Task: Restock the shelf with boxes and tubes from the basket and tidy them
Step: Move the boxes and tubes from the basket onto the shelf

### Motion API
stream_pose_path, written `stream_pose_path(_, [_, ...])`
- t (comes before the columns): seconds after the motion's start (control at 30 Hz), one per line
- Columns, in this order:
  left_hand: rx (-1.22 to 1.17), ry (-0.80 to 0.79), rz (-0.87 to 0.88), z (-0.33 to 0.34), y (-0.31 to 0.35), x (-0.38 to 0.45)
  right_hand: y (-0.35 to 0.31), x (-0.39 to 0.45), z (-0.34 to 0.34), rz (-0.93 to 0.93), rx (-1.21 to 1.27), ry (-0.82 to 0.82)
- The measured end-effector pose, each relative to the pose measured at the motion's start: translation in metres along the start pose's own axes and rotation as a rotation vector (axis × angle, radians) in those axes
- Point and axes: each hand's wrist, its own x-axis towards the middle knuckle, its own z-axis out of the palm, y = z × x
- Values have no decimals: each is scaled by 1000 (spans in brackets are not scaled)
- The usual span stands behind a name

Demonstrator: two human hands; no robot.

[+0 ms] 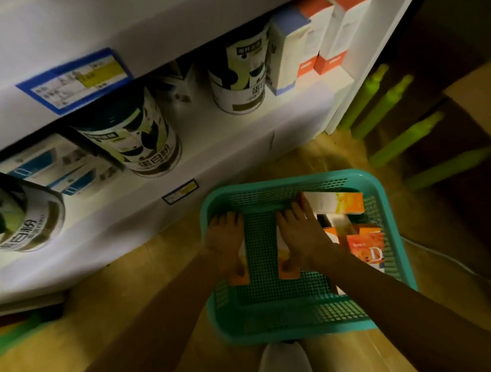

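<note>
A teal plastic basket (309,322) sits on the floor below the white shelf (234,145). Both my hands are inside it. My left hand (225,241) lies over a white and orange box (239,278) at the basket's left wall. My right hand (299,234) lies over a second white and orange box (287,271) near the middle. Each hand seems closed around its box, fingers pointing to the shelf. More orange boxes (365,246) and a white and orange box (338,204) lie along the basket's right side.
The shelf holds round tins (142,138), blue and white boxes (43,168) and tall white and orange boxes (332,38) at the right. Price labels (74,79) hang on shelf edges. Green poles (391,102) lean beside the shelf. My shoe (284,366) is below the basket.
</note>
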Motion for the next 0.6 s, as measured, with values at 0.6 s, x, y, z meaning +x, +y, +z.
stream_pose_path(0.6, [-236, 251, 129, -42, -24, -66, -7, -47, -84, 61, 395, 103])
